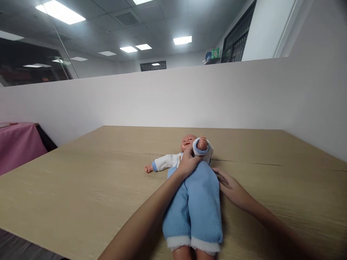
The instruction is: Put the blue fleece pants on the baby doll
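A baby doll [189,142] lies on its back on the wooden table [81,180], its head far from me and its feet toward me. It wears a white top and light blue fleece trousers [197,206]. My left hand [188,162] is closed on the doll's raised arm [202,146] at the blue-cuffed sleeve. My right hand [230,186] lies beside the trousers with its fingers pressed against the doll's hip. The doll's other arm [159,164] stretches out flat to the left.
A white partition wall [173,97] runs behind and along the right of the table. A pink-covered surface [16,144] stands at the left. The table's front edge cuts across the lower left corner.
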`<state>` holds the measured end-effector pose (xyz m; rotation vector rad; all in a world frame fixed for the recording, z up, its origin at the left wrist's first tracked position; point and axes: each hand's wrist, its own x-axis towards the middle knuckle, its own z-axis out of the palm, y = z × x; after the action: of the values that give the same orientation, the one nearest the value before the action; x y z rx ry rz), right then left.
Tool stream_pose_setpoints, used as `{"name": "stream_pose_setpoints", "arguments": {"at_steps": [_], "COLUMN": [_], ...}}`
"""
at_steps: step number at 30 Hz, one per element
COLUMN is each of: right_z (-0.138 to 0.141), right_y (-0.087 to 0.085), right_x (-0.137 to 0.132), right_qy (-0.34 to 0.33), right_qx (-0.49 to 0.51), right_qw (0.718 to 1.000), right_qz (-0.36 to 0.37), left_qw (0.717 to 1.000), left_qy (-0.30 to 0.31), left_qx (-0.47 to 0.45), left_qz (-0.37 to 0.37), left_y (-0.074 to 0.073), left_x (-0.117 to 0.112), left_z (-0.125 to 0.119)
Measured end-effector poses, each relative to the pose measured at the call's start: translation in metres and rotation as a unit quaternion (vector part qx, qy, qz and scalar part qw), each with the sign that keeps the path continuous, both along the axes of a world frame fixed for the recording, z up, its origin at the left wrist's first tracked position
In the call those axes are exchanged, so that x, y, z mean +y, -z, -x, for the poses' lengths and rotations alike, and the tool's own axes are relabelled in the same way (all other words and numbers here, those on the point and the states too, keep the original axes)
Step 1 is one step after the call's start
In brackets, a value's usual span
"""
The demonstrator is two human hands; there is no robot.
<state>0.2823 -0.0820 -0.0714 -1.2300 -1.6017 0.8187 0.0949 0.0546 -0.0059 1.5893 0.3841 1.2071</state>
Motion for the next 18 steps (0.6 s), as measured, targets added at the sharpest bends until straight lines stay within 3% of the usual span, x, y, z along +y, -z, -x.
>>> {"name": "stream_pose_setpoints", "arguments": {"at_steps": [5, 13, 18], "right_z": [0.036, 0.087, 0.112], "right_y": [-0.021, -0.056, -0.067], "right_x": [0.012, 0.040, 0.052], "right_qy": [0.050, 0.066, 0.074], "right_qx": [0.156, 0.195, 0.210], "right_qw": [0.986, 0.978, 0.975], "right_qz": [0.021, 0.031, 0.025], "left_qw": [0.988, 0.946, 0.915], "left_qy": [-0.019, -0.060, -0.080], "left_qx": [-0.105, -0.196, -0.251], "left_qz": [0.108, 0.250, 0.304], "left_y": [0.003, -0.024, -0.027], "left_x": [0.006, -0.001, 0.005], "left_z": [0.010, 0.040, 0.057]}}
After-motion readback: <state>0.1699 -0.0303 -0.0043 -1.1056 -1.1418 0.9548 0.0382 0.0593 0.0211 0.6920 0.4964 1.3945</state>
